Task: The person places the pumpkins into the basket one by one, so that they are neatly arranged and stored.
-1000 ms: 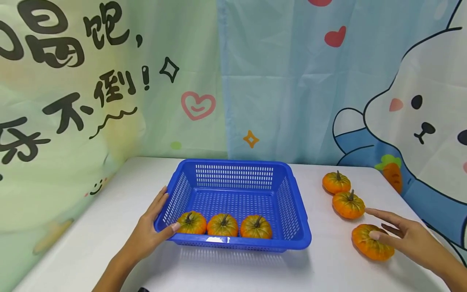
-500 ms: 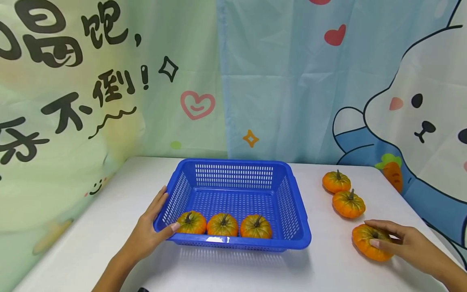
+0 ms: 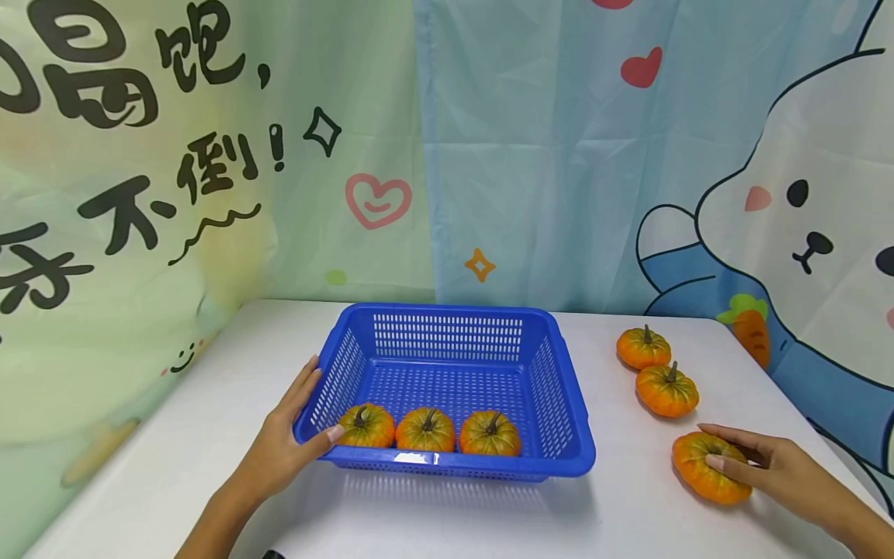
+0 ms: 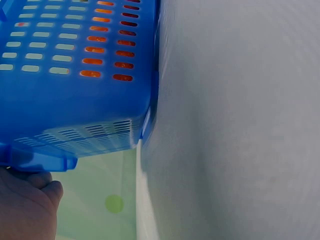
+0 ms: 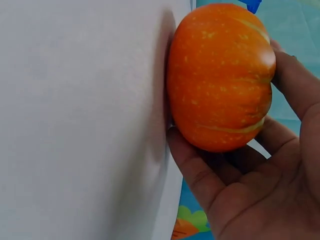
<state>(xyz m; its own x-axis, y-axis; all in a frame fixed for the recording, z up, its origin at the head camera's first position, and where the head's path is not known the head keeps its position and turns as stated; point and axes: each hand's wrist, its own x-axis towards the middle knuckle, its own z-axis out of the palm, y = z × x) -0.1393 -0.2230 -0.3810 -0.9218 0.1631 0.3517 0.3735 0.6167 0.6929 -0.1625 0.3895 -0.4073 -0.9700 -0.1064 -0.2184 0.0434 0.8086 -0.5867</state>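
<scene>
A blue plastic basket [image 3: 457, 466] with slotted walls stands on the white table. Three small orange-green pumpkins sit in a row along its front wall, among them the middle pumpkin [image 3: 426, 431]. My left hand [image 3: 282, 442] holds the basket's left rim near the front corner, thumb over the edge; the left wrist view shows part of that hand [image 4: 30, 205] by the rim. On the right, my right hand [image 3: 789, 470] grips another pumpkin [image 3: 708, 470], thumb on the near side and fingers around the far side. In the right wrist view this pumpkin [image 5: 220, 80] is close against the tabletop.
Two more pumpkins stand behind my right hand, the nearer pumpkin [image 3: 667, 390] in front of the farther pumpkin [image 3: 643, 348]. A printed curtain [image 3: 531, 194] hangs behind the table [image 3: 649, 512]. A small black object [image 3: 273, 554] shows at the bottom edge.
My right hand has lowered its fingers from above the nearest pumpkin and closed around it. The pumpkin has barely shifted. My left hand and the basket stay in place.
</scene>
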